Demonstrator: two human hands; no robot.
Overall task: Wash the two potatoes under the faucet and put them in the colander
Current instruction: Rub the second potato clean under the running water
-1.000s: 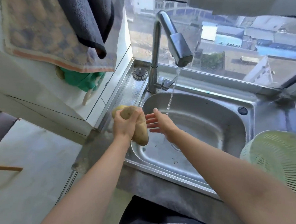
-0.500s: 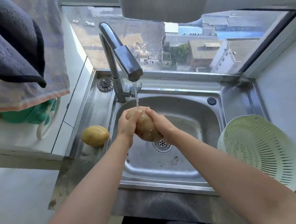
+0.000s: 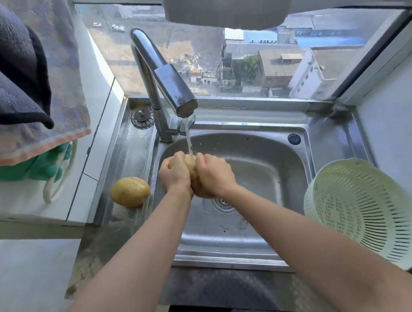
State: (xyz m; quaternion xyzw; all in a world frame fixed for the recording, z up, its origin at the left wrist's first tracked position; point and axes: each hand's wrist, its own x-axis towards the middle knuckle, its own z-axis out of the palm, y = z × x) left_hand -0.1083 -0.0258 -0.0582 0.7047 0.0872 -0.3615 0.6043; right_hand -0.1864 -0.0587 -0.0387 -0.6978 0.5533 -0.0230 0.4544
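Water runs from the steel faucet (image 3: 170, 86) straight onto a brown potato (image 3: 191, 166) held over the sink basin (image 3: 261, 176). My left hand (image 3: 173, 175) and my right hand (image 3: 213, 175) are both wrapped around that potato, hiding most of it. A second potato (image 3: 130, 192), yellow-brown and dry-looking, lies on the steel ledge left of the basin, apart from my hands. A pale green colander (image 3: 363, 209) leans tilted on the sink's right side with nothing in it.
A sink strainer plug (image 3: 142, 117) rests behind the faucet on the left. Towels (image 3: 24, 81) and a green glove (image 3: 38, 164) hang over the left counter. The drain (image 3: 223, 202) is just below my hands. A window runs behind the sink.
A second ago my left hand alone held the potato at the basin's left edge. It went under the stream, my right hand closed on it, and both hands now cover more of it.
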